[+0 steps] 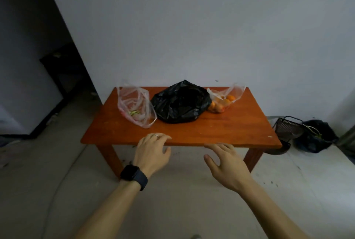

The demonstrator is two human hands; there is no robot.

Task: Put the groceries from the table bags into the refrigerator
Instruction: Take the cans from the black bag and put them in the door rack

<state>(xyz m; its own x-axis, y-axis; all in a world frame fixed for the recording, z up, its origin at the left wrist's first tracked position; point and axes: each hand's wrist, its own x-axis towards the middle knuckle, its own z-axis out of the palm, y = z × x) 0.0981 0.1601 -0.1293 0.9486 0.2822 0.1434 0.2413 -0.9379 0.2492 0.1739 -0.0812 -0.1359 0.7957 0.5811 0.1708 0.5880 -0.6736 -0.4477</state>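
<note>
Orange table (230, 129) holds 3 bags (178, 104); left hand (153, 148) and right hand (224, 163) empty, fingers loosely spread.
Flimsy, light plastic likely lifts best by gathered tops.

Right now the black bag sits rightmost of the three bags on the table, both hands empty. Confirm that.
Wrong on one point: the head view shows the black bag in the middle, between the clear bag and the bag of orange fruit. Three bags on the table, left hand and right hand empty: correct.
</note>
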